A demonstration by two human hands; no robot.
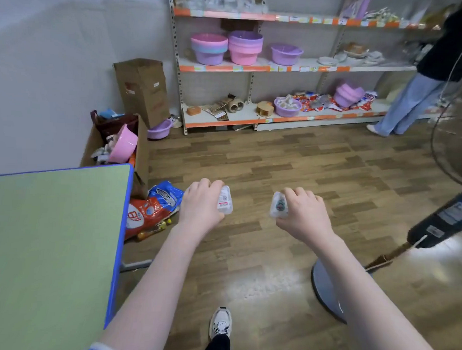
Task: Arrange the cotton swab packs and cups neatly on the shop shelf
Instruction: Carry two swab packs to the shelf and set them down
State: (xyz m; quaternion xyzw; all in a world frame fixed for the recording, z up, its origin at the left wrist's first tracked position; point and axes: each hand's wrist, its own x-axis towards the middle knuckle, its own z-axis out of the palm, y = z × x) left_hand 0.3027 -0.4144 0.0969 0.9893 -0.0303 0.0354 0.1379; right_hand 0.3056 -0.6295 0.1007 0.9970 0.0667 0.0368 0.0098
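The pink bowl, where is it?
In the head view, the pink bowl is tipped in the cardboard box at left, behind the green table.

Single head-worn wide-angle view, looking forward and down from standing height, both forearms reaching out below, wooden floor (290,171) close underneath, shop shelf (254,68) facing it well across the room, table (52,234) at left edge

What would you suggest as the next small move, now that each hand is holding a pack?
Probably walk forward to the shelf unit. The left hand grips one clear pack, the right hand another, both held out over the wooden floor, with the shelves across it, beyond arm's reach.
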